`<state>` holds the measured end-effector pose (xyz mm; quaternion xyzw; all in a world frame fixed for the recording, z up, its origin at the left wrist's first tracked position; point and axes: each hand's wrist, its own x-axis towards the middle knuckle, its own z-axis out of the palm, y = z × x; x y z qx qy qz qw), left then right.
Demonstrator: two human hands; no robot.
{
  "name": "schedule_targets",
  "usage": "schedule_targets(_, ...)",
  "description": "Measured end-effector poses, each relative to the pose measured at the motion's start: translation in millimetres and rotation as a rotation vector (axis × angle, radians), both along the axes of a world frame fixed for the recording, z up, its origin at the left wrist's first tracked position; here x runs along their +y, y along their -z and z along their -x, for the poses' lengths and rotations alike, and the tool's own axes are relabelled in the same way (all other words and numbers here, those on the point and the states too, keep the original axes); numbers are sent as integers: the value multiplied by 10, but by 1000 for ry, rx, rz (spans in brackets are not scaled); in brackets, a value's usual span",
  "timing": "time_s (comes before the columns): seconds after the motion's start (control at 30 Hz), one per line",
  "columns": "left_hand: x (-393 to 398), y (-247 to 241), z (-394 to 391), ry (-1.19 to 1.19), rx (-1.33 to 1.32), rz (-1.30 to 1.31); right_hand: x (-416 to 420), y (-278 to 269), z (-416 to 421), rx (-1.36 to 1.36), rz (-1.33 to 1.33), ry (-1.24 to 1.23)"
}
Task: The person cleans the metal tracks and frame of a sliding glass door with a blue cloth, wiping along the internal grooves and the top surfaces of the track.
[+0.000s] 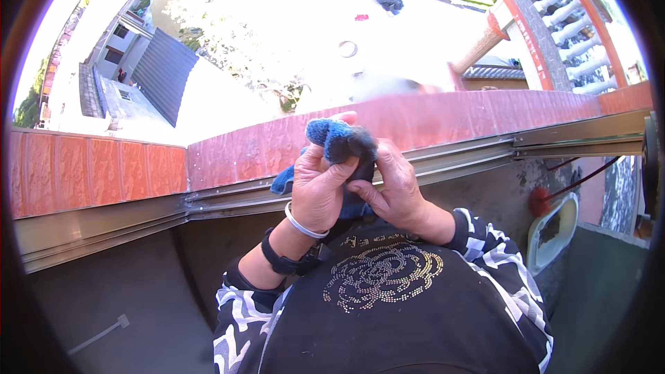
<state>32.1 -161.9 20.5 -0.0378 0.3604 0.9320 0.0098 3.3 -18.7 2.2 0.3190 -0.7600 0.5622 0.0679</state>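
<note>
A blue terry cloth [326,131] with dark, wet-looking or dirty patches is bunched up between my two hands, in front of my chest. My left hand [319,182] grips it, and a loose blue end hangs out to the left behind that hand. On the left wrist are a silver-coloured bangle [306,227] and a black band [280,254]. My right hand [397,187] pinches the dark part of the cloth between thumb and fingers. Both hands are held over the aluminium window track [452,161]; some fingertips are hidden behind the cloth.
Beyond the track runs a red tiled ledge [260,150], with a drop to an overexposed yard. A corrugated roof [163,75] lies below left, a white balustrade [576,36] at upper right. Indoors at right are a white-rimmed basin [566,218] and a red cup-shaped object [539,202] on a stick.
</note>
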Motion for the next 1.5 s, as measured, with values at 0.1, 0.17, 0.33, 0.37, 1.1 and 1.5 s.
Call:
schedule_targets(0.1,378,-1,96,77,-1,-85,278,12,38,-1,52,107)
schedule_targets(0.17,657,18,155,112,17,-134,519,48,80,28,83,161)
schedule_targets(0.33,1117,-84,345,300,97,-18,1296,-154,150,-442,267,39)
schedule_targets(0.37,1133,-17,340,291,86,57,1411,-249,191,-438,322,51)
schedule_targets(1.1,-175,963,-578,-557,-259,942,2607,154,680,364,-1193,-162)
schedule_targets(1.5,-773,1070,-609,-797,-197,1339,1983,340,623,407,-1085,-286)
